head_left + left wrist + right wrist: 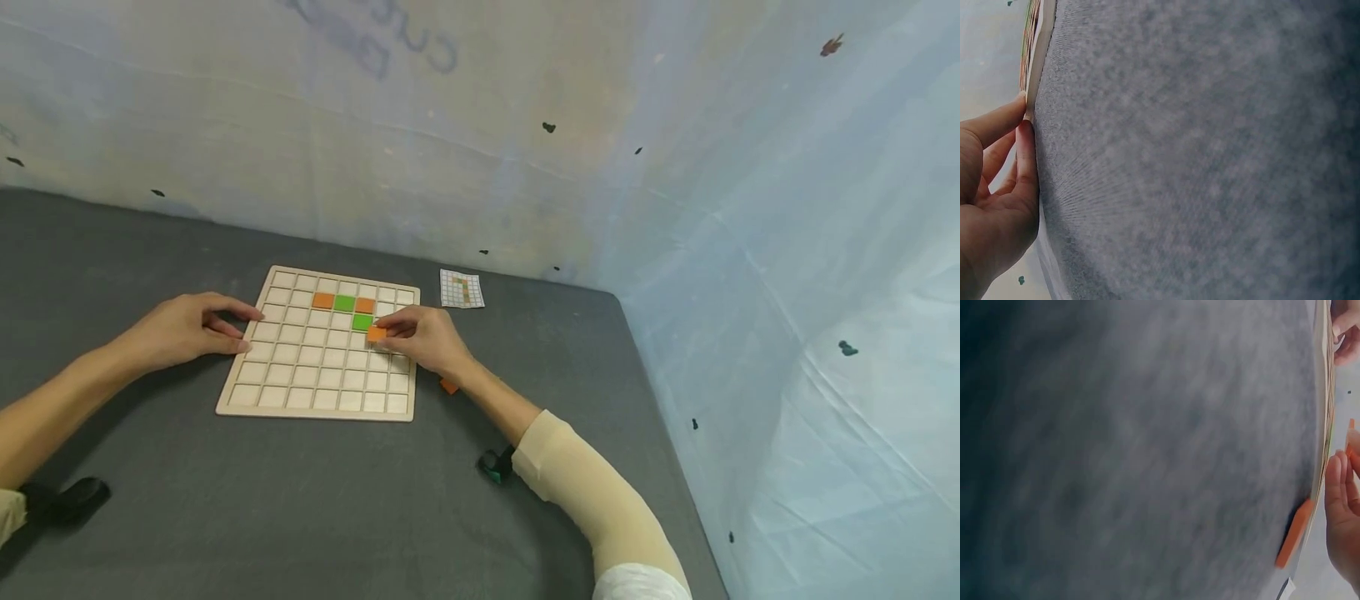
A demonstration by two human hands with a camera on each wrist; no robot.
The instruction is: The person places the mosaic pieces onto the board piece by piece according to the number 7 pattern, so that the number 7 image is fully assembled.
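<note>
A pale wooden grid board (285, 375) lies on the dark table. My right hand (427, 337) pinches an orange square tile (376, 334) between thumb and fingers, over the board's right part. Just beyond that tile sits a green tile (362, 322), below the right end of a row made of an orange tile (323, 300), a green tile (344, 303) and another orange tile (365, 305). At the board's left edge, the thumb and fingertips of my left hand (183, 329) touch the rim, fairly straight. The left wrist view shows these fingertips at the rim.
A small printed card (462, 289) with a coloured grid pattern lies beyond the board's far right corner. One loose orange tile (448, 386) rests on the table beside the board, partly under my right forearm. A pale sheet (450, 167) rises behind the table.
</note>
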